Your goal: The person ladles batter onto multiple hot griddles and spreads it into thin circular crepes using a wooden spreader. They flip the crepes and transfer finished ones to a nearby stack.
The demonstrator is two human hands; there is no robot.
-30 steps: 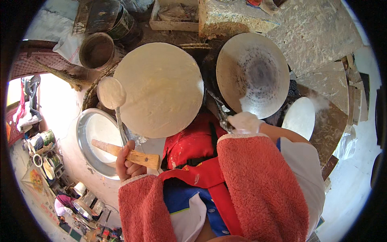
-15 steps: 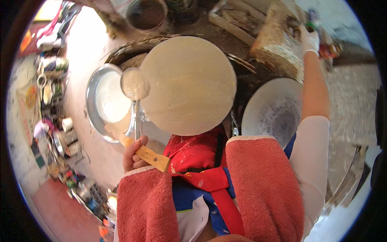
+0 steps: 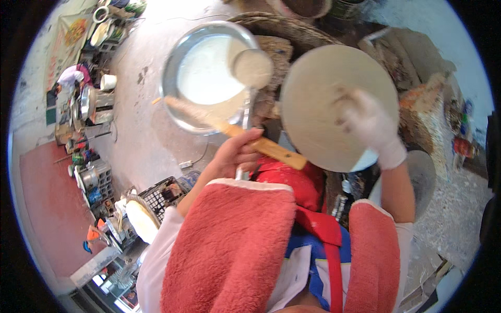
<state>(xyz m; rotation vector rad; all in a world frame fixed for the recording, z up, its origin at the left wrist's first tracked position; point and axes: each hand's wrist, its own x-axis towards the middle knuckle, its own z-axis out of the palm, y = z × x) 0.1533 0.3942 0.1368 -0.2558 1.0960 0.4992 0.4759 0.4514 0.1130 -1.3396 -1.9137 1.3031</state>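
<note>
My left hand [image 3: 239, 152] is closed around a metal ladle [image 3: 253, 68] and a flat wooden tool [image 3: 284, 154]. The ladle's bowl is over the rim of a metal basin [image 3: 172, 86] that holds white batter [image 3: 206, 78]. Slanting across the front of the basin, the wooden tool has a pale, blurred far end. To the right is a round griddle [image 3: 313, 112] covered in a thin beige layer; a pale whitish-blue patch shows at its lower right edge. My right hand [image 3: 373, 128], in a white glove, is over the griddle, its fingers smeared by motion.
A large pale bowl [image 3: 421, 177] sits right of the griddle, partly behind my right arm. Behind the basin and griddle curves a rough rim [image 3: 292, 25]. A rough log-like block [image 3: 425, 117] stands at far right. A black crate [image 3: 162, 195] is at lower left.
My right hand has come from the log-like block at the far right to over the griddle. The view has shifted, and my left hand still holds the ladle and wooden tool.
</note>
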